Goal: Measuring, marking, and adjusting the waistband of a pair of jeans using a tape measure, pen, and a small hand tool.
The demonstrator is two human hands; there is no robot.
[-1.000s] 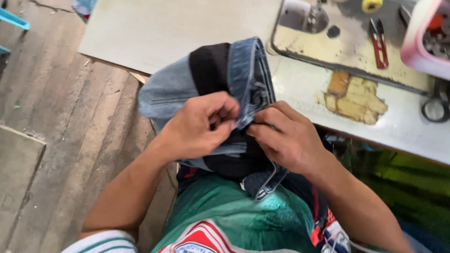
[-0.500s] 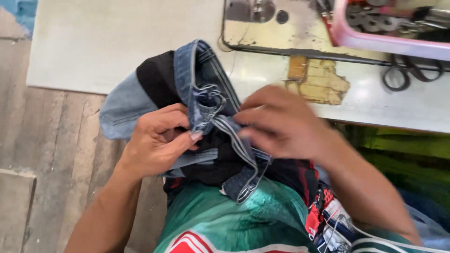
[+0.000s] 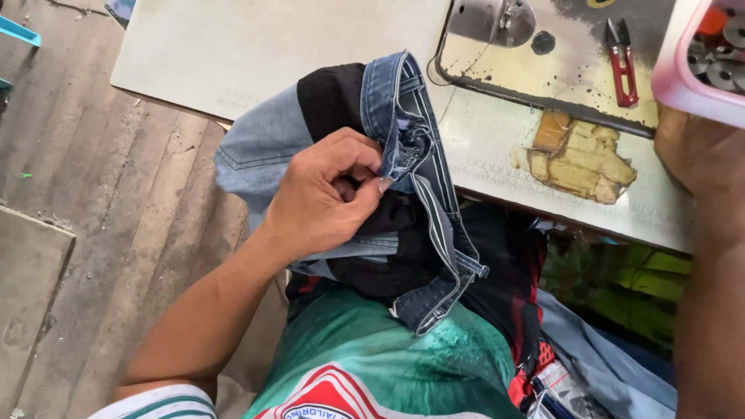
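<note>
- A person seated at a sewing table grips a denim garment over the lap, its waistband folded up against the table's edge.
- The left hand is curled nearly closed, thumb and fingertips pinching the denim's stitched edge beside a black cloth panel.
- The right hand sits at the far right beneath a pink tray; whether it is open or grasping cannot be told.
- Red snips lie on the machine bed, well apart from the denim.
- Judgement: a firm pinch close to the seam, with the fabric kept taut, should keep the folded layers aligned.
</note>
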